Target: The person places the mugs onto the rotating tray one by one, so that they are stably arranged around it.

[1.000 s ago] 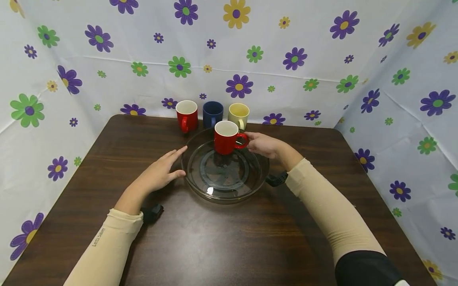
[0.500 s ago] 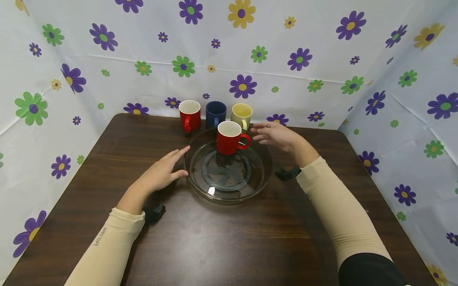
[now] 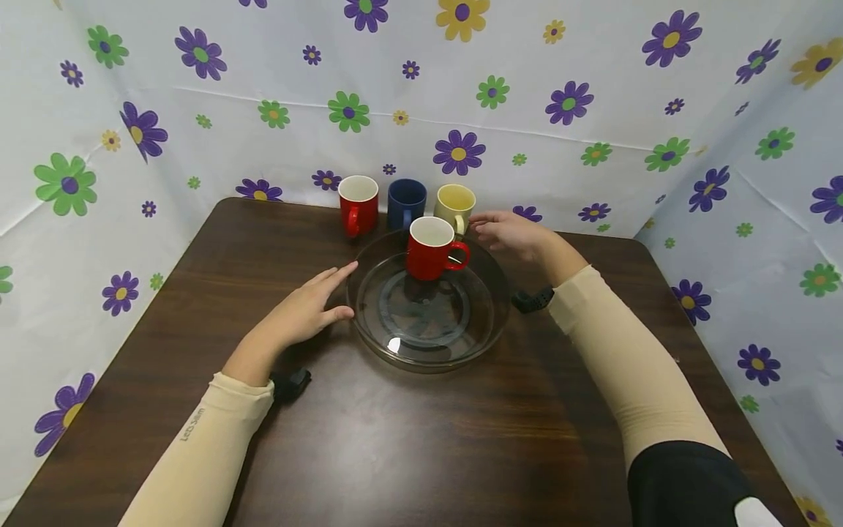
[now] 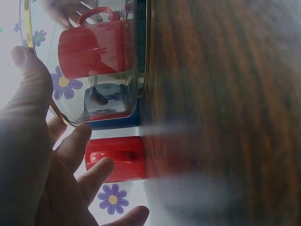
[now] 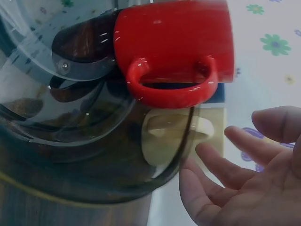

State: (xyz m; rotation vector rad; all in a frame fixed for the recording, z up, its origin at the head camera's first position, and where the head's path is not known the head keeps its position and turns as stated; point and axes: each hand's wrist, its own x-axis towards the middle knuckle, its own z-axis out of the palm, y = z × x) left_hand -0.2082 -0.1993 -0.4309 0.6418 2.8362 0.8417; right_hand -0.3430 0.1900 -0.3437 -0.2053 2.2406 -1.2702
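Nearest the camera, the dark wooden table [image 3: 421, 454] spreads in front of a round glass dish, the two tan-sleeved arms reaching forward on either side of it. The left hand [image 3: 299, 311] lies at the left side of the glass dish [image 3: 428, 348], fingers spread and thumb apart, framing its rim without clasping it; whether the fingertips meet the glass cannot be told. Inside the dish, toward its far side, the first red mug [image 3: 426, 256] stands upright, handle pointing to the dish's right, no hand on it. The right hand [image 3: 516, 236] hovers just past the dish's far right edge, loosely curved fingers apart and holding nothing, close to the yellow mug's handle; contact is unclear. Behind the dish, from its left to its right, wait the second red mug [image 3: 367, 216], the blue mug [image 3: 402, 208] and the yellow mug [image 3: 453, 208], all upright on the table. The work appears about a quarter along: one mug placed in the dish, three outside it, the yellow seemingly next in line. Beyond the dish and mugs hangs a flowered white cloth [image 3: 217, 139].
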